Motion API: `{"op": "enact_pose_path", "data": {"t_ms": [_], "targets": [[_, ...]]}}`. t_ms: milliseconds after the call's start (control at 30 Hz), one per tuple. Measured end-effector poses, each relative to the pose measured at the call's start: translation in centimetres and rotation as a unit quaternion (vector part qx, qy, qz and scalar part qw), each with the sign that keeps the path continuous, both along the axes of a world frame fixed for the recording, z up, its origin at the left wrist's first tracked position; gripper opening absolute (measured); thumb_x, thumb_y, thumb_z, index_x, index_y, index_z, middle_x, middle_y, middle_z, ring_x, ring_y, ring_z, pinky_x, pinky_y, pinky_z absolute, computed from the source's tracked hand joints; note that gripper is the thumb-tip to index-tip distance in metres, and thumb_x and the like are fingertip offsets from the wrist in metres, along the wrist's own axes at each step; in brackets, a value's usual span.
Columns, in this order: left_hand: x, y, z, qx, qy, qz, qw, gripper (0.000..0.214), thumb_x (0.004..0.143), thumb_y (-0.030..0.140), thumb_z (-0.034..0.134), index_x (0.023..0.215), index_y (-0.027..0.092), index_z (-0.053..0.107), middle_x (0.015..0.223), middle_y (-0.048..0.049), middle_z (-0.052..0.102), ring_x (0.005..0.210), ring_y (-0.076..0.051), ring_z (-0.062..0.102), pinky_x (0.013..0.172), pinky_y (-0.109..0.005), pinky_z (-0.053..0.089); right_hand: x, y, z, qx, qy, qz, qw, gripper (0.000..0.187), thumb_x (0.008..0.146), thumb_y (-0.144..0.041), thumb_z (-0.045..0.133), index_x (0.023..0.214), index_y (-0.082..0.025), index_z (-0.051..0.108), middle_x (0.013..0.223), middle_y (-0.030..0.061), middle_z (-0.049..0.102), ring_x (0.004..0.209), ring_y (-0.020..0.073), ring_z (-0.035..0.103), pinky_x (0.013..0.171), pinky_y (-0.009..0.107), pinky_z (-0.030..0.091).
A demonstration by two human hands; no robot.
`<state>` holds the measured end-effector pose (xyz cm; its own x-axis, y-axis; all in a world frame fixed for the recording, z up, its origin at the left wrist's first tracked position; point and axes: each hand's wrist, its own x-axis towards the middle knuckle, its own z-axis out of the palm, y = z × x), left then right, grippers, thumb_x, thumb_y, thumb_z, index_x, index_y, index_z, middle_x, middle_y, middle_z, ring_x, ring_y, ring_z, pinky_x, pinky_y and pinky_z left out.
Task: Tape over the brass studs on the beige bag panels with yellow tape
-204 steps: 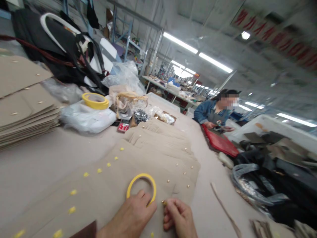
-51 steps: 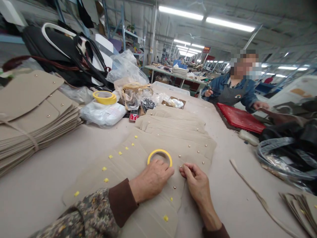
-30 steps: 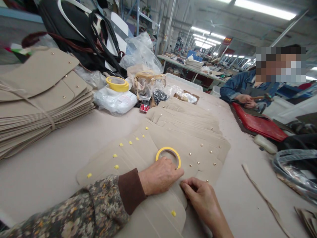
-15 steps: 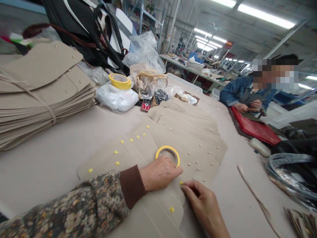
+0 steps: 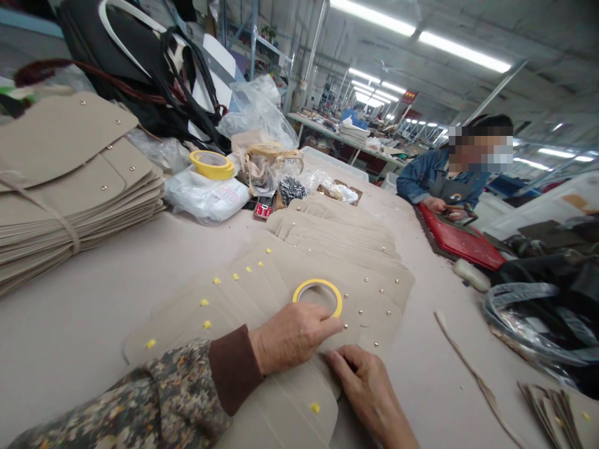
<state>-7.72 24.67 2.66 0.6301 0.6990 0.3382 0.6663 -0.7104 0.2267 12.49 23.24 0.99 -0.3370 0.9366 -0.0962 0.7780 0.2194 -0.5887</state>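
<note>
My left hand [image 5: 297, 337], in a camouflage-patterned sleeve with a brown cuff, is closed on a roll of yellow tape [image 5: 317, 284] over overlapping beige panels [image 5: 299, 265]. Just right of it, my right hand [image 5: 369, 386] has its thumb and fingers closed on the edge of a beige panel. Whether a bit of tape lies under those fingertips is hidden. Small yellow tape pieces [image 5: 204, 303] dot the panels along their left side, and another yellow piece [image 5: 315, 408] sits nearer me. Metal studs [image 5: 360, 312] show on the panels' right side.
A tied stack of beige panels [image 5: 93, 187] stands at left. Behind are yellow tape rolls [image 5: 213, 164] on a plastic-wrapped bundle [image 5: 206, 196] and a black bag [image 5: 131, 75]. Across the table, a person [image 5: 444, 174] works at a red board [image 5: 461, 237]. A strap [image 5: 472, 368] lies at right.
The yellow piece at my right fingertips no longer shows. My right hand stays at the panel edge, and my left keeps the tape roll. The whole view has shifted slightly.
</note>
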Motion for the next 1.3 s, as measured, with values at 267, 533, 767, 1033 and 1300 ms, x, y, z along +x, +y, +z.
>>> {"op": "enact_pose_path", "data": {"t_ms": [267,533,767,1033,1300], "targets": [[0.1,-0.4,-0.9,-0.032,-0.109,-0.019,0.993,0.043,0.099,0.018,0.043,0.140,0.017,0.030,0.108,-0.0076,0.068,0.095,-0.019,0.066,0.080,-0.029,0.053,0.5,0.6,-0.1,0.195,0.185,-0.013,0.963,0.017,0.090,-0.027,0.057,0.101,-0.019,0.068,0.090,0.0050,0.073,0.076,0.0162,0.066,0.070,0.024,0.052],[0.7,-0.6,-0.9,-0.023,-0.095,-0.013,0.995,0.033,0.097,0.016,0.044,0.129,0.013,0.036,0.099,-0.0088,0.070,0.084,-0.023,0.070,0.068,-0.032,0.054,-0.2,0.9,0.3,0.330,0.127,0.101,0.930,0.016,0.090,-0.008,0.052,0.094,-0.020,0.062,0.085,0.0044,0.070,0.080,0.0147,0.066,0.074,0.025,0.052],[0.6,-0.7,-1.2,-0.052,-0.077,0.009,0.996,0.006,0.096,0.016,0.045,0.099,0.018,0.049,0.082,-0.0010,0.064,0.072,-0.019,0.063,0.061,-0.028,0.047,-1.0,0.8,-0.3,0.375,0.090,0.041,0.922,0.016,0.085,-0.012,0.051,0.080,-0.019,0.063,0.064,0.0000,0.066,0.054,0.0115,0.061,0.057,0.021,0.048],[1.5,-0.8,-1.0,0.029,-0.060,0.055,0.996,0.014,0.090,0.012,0.041,0.081,0.019,0.048,0.070,-0.0014,0.058,0.060,-0.018,0.057,0.051,-0.027,0.038,-1.6,0.5,-0.1,0.090,0.257,-0.131,0.953,0.019,0.082,-0.034,0.060,0.074,-0.018,0.066,0.055,0.0002,0.064,0.047,0.0130,0.059,0.047,0.022,0.049],[1.9,-0.9,-1.0,0.112,-0.114,0.058,0.985,0.020,0.093,0.014,0.035,0.078,0.019,0.047,0.064,-0.0004,0.054,0.053,-0.016,0.052,0.047,-0.027,0.037,-2.4,0.8,0.2,-0.044,0.349,-0.209,0.912,0.026,0.072,-0.042,0.070,0.073,-0.016,0.068,0.053,-0.0009,0.063,0.047,0.0134,0.058,0.047,0.023,0.050]]}}
